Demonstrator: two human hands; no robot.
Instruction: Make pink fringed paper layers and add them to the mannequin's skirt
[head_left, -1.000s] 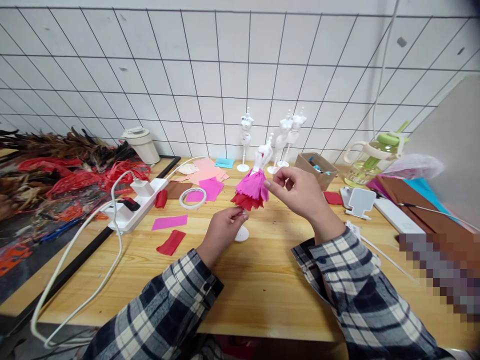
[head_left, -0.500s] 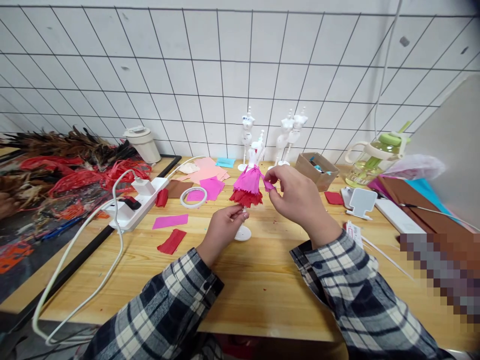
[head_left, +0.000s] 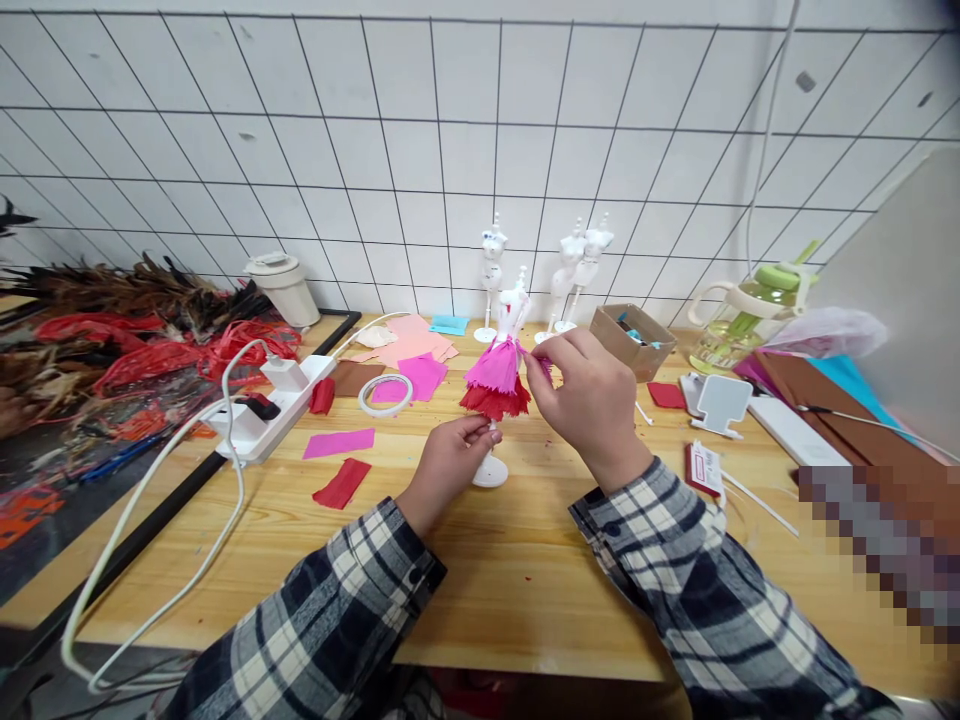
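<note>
A small white mannequin (head_left: pixel 512 314) on a round base (head_left: pixel 490 473) wears a skirt in two layers: frilled pink paper (head_left: pixel 493 366) above, ragged red paper (head_left: pixel 496 402) below. My left hand (head_left: pixel 448 462) is closed on the mannequin's thin stand just under the red layer. At the skirt's right side, my right hand (head_left: pixel 586 402) pinches the loose end of the pink paper strip, partly hidden behind its fingers. Left of the hands lie a pink paper piece (head_left: pixel 339 443), a red paper piece (head_left: pixel 342 484) and a tape roll (head_left: pixel 385 395).
Behind stand three bare mannequins (head_left: pixel 493 250) near the tiled wall. A cardboard box (head_left: pixel 646 362), a green-lidded bottle (head_left: pixel 754 310) and a phone stand (head_left: pixel 721 404) are to the right. A power strip (head_left: pixel 281 415) with looping cables, a cup (head_left: pixel 283 290) and feathers (head_left: pixel 142 300) occupy the left.
My right hand has come slightly left and in against the skirt's waist. The mannequin has turned and shifted a little, its base moving slightly right. My left hand keeps its hold on the stand.
</note>
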